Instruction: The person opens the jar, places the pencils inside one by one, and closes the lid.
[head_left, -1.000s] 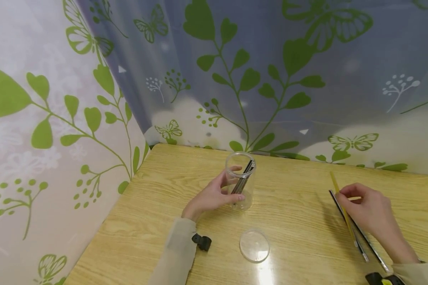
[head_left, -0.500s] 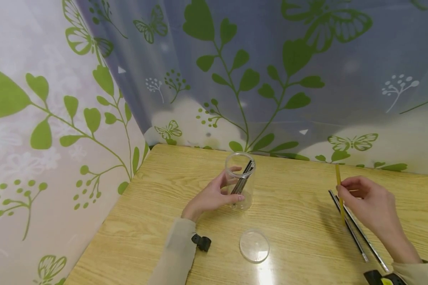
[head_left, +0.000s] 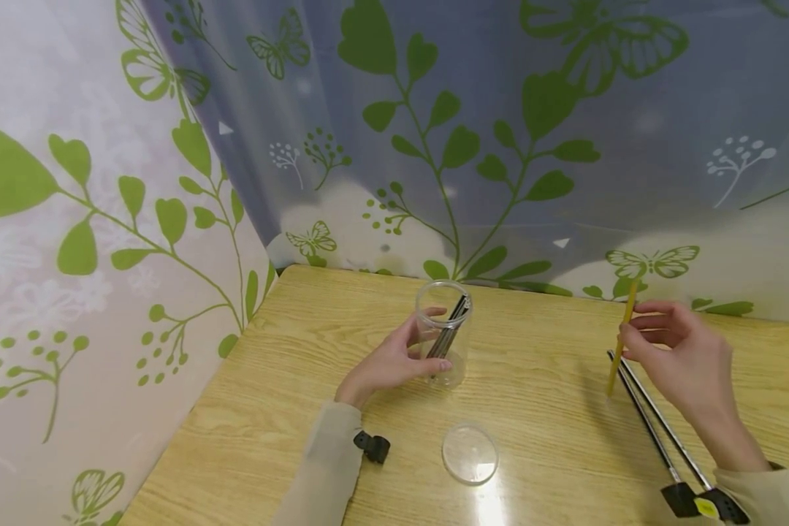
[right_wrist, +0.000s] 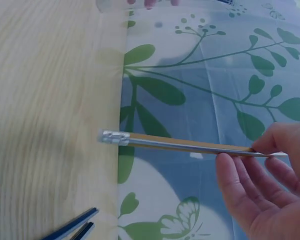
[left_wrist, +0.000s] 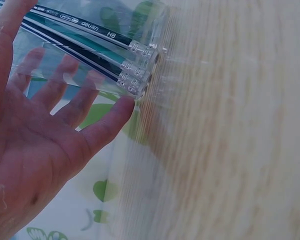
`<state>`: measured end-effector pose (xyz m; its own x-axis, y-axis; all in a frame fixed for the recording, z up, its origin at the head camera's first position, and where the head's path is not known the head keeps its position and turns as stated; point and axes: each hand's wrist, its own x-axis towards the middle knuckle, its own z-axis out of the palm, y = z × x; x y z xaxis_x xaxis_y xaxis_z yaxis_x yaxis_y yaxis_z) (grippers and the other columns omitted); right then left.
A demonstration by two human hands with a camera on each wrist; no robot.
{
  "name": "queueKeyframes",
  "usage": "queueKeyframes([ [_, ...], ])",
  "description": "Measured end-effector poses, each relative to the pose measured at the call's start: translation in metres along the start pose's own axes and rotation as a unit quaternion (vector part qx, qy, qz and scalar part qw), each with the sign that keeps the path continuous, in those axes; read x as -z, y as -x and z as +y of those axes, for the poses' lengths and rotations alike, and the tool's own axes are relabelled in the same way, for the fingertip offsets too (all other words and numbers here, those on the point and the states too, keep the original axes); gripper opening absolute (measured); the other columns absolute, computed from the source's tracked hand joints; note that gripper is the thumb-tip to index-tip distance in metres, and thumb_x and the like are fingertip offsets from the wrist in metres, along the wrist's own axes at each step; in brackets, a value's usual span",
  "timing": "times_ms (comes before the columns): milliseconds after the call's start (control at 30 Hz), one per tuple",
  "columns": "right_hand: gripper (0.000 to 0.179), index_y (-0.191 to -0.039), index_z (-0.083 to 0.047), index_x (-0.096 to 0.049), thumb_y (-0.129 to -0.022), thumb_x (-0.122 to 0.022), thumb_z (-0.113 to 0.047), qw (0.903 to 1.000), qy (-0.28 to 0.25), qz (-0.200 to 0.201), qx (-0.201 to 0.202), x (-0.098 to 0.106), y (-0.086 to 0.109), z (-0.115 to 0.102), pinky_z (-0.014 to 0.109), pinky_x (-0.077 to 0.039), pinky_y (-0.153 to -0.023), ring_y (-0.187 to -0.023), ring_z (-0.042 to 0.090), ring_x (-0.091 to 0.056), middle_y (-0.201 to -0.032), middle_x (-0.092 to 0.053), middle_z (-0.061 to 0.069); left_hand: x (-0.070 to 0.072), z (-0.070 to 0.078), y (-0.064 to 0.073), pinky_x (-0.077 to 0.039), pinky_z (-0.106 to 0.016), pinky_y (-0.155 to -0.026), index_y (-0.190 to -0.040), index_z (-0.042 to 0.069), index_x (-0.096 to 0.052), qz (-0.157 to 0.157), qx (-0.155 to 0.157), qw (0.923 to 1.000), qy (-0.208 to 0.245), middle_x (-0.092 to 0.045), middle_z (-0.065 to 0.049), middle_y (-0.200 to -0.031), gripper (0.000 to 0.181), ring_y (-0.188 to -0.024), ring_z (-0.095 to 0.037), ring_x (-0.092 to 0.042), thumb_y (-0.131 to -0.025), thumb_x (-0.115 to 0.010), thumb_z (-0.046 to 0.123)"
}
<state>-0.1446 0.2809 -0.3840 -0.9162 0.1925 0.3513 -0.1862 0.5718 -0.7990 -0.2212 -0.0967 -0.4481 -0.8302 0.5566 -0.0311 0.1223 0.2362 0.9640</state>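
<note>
Jar [head_left: 460, 352], gripped by left hand [head_left: 394, 356]; right of it, pencil [right_wrist: 180, 144] pinched by right hand [head_left: 689, 361]; likely loading, needing carrying jarward.

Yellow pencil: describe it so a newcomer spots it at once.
At the right of the pale wood-grain table, find the person's bare right hand. Its fingers hold a slim yellow pencil with a silvery eraser band. Its yellow body sets it apart from the two dark pencils lying nearby.

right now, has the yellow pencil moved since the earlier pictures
Yes, the yellow pencil has moved up in the head view: its top end now overlaps the cloth.
</note>
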Motion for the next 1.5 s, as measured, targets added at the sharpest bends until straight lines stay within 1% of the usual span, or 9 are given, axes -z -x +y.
queueKeyframes([
  [233, 0.038, -0.124, -0.020, -0.060, -0.092, -0.069, -0.001, 0.9981, -0.043, 0.044, 0.003, -0.004, -0.003, -0.009, 0.012, -0.057, -0.061, -0.074, -0.013, -0.067, -0.090, -0.065, -0.030, 0.000, 0.000, -0.002, -0.041, -0.054, -0.117, -0.148, 0.056, -0.037, 0.000, 0.010, 0.9999, 0.007, -0.049, 0.006, -0.153, 0.077, -0.151, -0.021, -0.039, -0.090, -0.081, 0.032],
  [467, 0.051, -0.131, -0.016, -0.058, -0.088, -0.069, 0.009, 0.9905, -0.102, 0.090, -0.021, -0.007, -0.008, -0.020, 0.016, -0.059, -0.062, -0.070, -0.004, -0.070, -0.091, -0.069, -0.018, 0.000, 0.002, -0.001, -0.042, -0.054, -0.117, -0.147, 0.055, -0.038, 0.002, 0.014, 0.9998, 0.013, -0.047, 0.007, -0.155, 0.078, -0.151, -0.022, -0.039, -0.088, -0.083, 0.031],
  [667, 0.058, -0.131, -0.014, -0.057, -0.083, -0.067, 0.016, 0.9731, -0.201, 0.111, -0.015, -0.011, -0.011, -0.027, 0.019, -0.059, -0.058, -0.066, 0.004, -0.071, -0.088, -0.072, -0.006, 0.000, 0.002, 0.001, -0.051, -0.050, -0.107, -0.148, 0.055, -0.037, 0.001, 0.022, 0.9997, 0.014, -0.047, 0.003, -0.155, 0.078, -0.150, -0.024, -0.040, -0.088, -0.083, 0.032],
  [833, 0.066, -0.138, -0.013, -0.050, -0.082, -0.065, 0.019, 0.9562, -0.269, 0.115, -0.004, -0.013, -0.012, -0.028, 0.021, -0.059, -0.056, -0.066, 0.008, -0.072, -0.087, -0.071, 0.000, -0.001, 0.000, 0.000, -0.046, -0.053, -0.113, -0.154, 0.043, -0.036, -0.002, 0.005, 1.0000, 0.006, -0.045, 0.004, -0.158, 0.081, -0.151, -0.025, -0.039, -0.089, -0.082, 0.030],
  [900, 0.067, -0.139, -0.011, -0.048, -0.082, -0.064, 0.019, 0.9519, -0.283, 0.117, 0.004, -0.013, -0.013, -0.030, 0.022, -0.059, -0.057, -0.066, 0.009, -0.072, -0.088, -0.070, 0.002, 0.000, 0.000, 0.000, -0.045, -0.053, -0.114, -0.154, 0.043, -0.036, -0.002, 0.002, 1.0000, 0.003, -0.045, 0.003, -0.158, 0.081, -0.151, -0.025, -0.039, -0.089, -0.082, 0.030],
  [1133, 0.067, -0.141, -0.007, -0.047, -0.082, -0.062, 0.021, 0.9394, -0.320, 0.119, 0.029, -0.014, -0.016, -0.041, 0.024, -0.060, -0.057, -0.066, 0.012, -0.071, -0.087, -0.069, 0.006, 0.000, 0.001, 0.001, -0.043, -0.054, -0.116, -0.148, 0.054, -0.037, 0.000, 0.003, 1.0000, -0.001, -0.045, 0.006, -0.157, 0.077, -0.151, -0.024, -0.039, -0.089, -0.082, 0.031],
  [1233, 0.067, -0.140, -0.007, -0.047, -0.082, -0.061, 0.023, 0.9310, -0.342, 0.120, 0.038, -0.017, -0.018, -0.048, 0.026, -0.061, -0.057, -0.066, 0.013, -0.072, -0.086, -0.069, 0.007, -0.001, 0.001, 0.001, -0.039, -0.055, -0.119, -0.149, 0.052, -0.037, -0.001, 0.002, 1.0000, 0.001, -0.042, 0.010, -0.159, 0.078, -0.151, -0.024, -0.038, -0.089, -0.082, 0.031],
  [1400, 0.066, -0.139, -0.007, -0.046, -0.082, -0.061, 0.024, 0.9160, -0.380, 0.114, 0.059, -0.023, -0.023, -0.058, 0.029, -0.061, -0.057, -0.066, 0.016, -0.072, -0.084, -0.068, 0.009, -0.001, 0.001, 0.001, -0.039, -0.055, -0.119, -0.156, 0.041, -0.034, -0.001, 0.005, 1.0000, 0.004, -0.041, 0.009, -0.160, 0.082, -0.152, -0.025, -0.038, -0.089, -0.082, 0.032],
  [1500, 0.066, -0.139, -0.008, -0.047, -0.082, -0.063, 0.023, 0.9162, -0.379, 0.110, 0.069, -0.028, -0.026, -0.063, 0.029, -0.061, -0.059, -0.067, 0.016, -0.072, -0.085, -0.068, 0.009, -0.001, 0.001, 0.001, -0.039, -0.056, -0.118, -0.158, 0.037, -0.033, -0.001, 0.006, 1.0000, 0.002, -0.041, 0.009, -0.160, 0.084, -0.152, -0.025, -0.037, -0.089, -0.082, 0.032],
])
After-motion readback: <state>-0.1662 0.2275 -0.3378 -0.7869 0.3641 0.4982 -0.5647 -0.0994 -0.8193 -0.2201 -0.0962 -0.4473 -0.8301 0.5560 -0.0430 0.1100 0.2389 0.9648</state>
